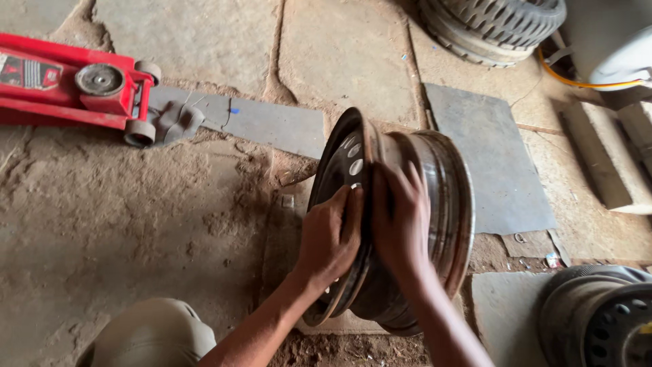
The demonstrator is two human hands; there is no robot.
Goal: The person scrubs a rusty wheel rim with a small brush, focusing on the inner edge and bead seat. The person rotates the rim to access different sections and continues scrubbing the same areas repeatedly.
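- Our left hand [331, 238] lies flat against the outer face of a bare steel wheel rim [435, 197], fingers stretched up along its lip and pressed to the metal rather than curled around it.
- Our right hand [401, 221] sits just beside the left, palm down on the rim's barrel, fingers spread and draped over the curved band; it steadies the rim without closing on anything.
- The rim stands upright on its edge on the dirt directly under both hands, its disc face (the one with the oval holes) turned towards the left hand's side.
- Below the left forearm, at the bottom edge, our knee [153, 333] shows in khaki cloth.
- Beyond the fingertips a flat grey metal strip [265, 122] lies on the ground, and out past the right hand a darker grey sheet [489, 156] lies flat.
- Well out from the left hand, up towards the far corner, a red floor jack [75, 85] rests on the stone floor with a dark rag [175, 121] touching its front wheel.
- Far ahead of the right hand a tyre [496, 27] lies flat, with an orange hose [577, 81] beside it.
- Near the right elbow's side, low in the corner, a second rim [598, 316] lies partly out of view.
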